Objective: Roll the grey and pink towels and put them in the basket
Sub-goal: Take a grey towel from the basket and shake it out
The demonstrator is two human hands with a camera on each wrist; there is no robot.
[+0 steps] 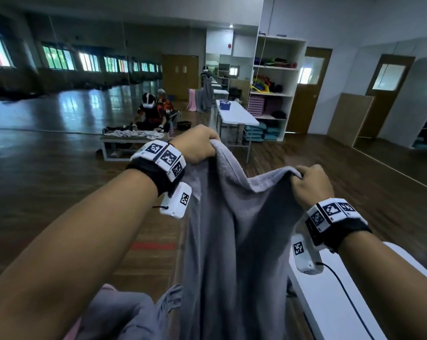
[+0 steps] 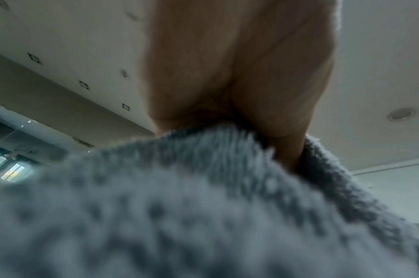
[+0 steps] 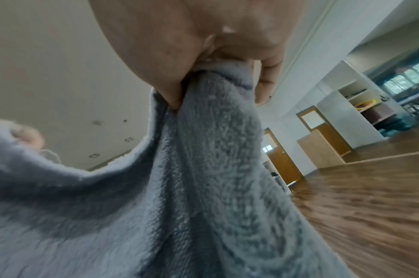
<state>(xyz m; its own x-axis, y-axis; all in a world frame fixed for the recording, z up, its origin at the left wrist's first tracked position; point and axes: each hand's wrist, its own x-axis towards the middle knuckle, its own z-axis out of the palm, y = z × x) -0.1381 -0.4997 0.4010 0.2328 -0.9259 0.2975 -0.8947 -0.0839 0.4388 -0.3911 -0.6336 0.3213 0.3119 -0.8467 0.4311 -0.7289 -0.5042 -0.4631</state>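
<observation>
A grey towel [image 1: 234,229] hangs in the air in front of me, held up by its top edge. My left hand [image 1: 199,146] grips one upper corner, raised higher. My right hand [image 1: 308,182] pinches the other corner, lower and to the right. The top edge sags between the two hands. In the left wrist view the grey towel [image 2: 180,206] fills the lower frame under my left hand [image 2: 239,94]. In the right wrist view my right hand [image 3: 215,56] pinches the grey towel [image 3: 203,169]. A strip of pink towel [image 1: 72,325] shows at the bottom left. No basket is visible.
A white table [image 1: 330,303] stands at the lower right, beside the hanging towel. Wooden floor [image 1: 48,192] spreads around. Farther off is a low bench [image 1: 134,137] with two seated people, another white table [image 1: 239,116] and a white shelf unit [image 1: 273,89].
</observation>
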